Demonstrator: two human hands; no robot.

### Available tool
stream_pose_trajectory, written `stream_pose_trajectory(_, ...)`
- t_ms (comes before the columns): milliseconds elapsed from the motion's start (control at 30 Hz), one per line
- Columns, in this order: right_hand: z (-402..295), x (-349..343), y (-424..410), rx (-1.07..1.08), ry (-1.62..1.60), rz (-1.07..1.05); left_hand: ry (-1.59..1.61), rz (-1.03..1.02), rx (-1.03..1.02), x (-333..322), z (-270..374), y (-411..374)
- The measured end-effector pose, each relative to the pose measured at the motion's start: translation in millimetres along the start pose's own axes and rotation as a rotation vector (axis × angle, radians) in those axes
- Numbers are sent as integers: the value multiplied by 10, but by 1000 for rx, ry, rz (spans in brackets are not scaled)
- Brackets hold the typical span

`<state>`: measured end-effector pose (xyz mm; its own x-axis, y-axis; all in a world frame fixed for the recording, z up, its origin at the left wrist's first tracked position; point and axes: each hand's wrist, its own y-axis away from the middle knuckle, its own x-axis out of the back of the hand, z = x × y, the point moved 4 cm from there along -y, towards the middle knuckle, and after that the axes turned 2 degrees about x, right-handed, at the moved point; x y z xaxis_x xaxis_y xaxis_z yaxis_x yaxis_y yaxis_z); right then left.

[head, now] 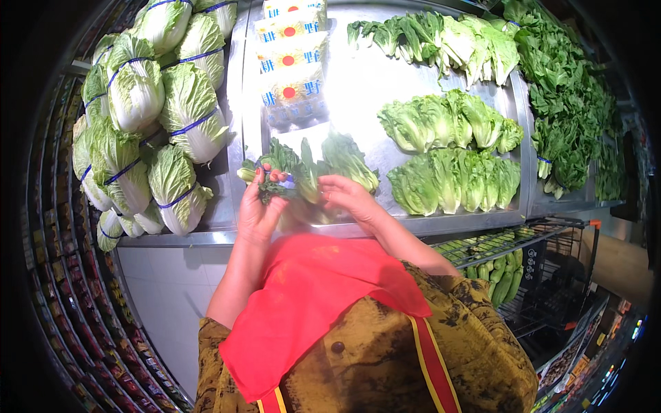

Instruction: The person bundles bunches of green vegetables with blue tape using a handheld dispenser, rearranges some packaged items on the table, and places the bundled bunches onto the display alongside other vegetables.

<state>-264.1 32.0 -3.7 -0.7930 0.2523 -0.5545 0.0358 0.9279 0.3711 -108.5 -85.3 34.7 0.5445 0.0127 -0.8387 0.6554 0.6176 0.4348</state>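
Observation:
My left hand (261, 204) is curled around some dark leafy greens (273, 191) and a blue-violet strip or band (287, 181), near the front of the metal display counter. A pale cut stem end (246, 175) sticks out to its left. My right hand (351, 199) is at the side of a loose leafy green (308, 178), its fingers bent; the blur hides whether they grip it. Just beyond the right fingers lies another bunch of greens (346, 155) on the counter. A translucent blur covers the area below both hands.
Banded napa cabbages (188, 118) are piled on the left. Printed clear packages (294, 90) line the middle back. Lettuce rows (454, 178) and bok choy-like greens (408, 38) lie right of centre, with leafy bunches (563, 93) farther right. A wire cart (555, 279) stands below the metal counter edge (408, 224).

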Motion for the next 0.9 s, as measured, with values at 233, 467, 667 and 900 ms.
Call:
stream_pose_trajectory(233, 32, -164, -33, 2, -132, 163, -213, 224, -72, 324, -15, -24)
stream_pose_trajectory(467, 144, -129, -26, 40, 318, 87, -533, 402, 177, -3, -290, 179)
stream_pose_trajectory(667, -211, 81, 102, 432, 1358, 610, -568, 377, 54, -73, -40, -87)
stream_pose_trajectory(900, 52, 702, -89, 204, 1084, 630, -966, 466, -143, 33, -46, -624)
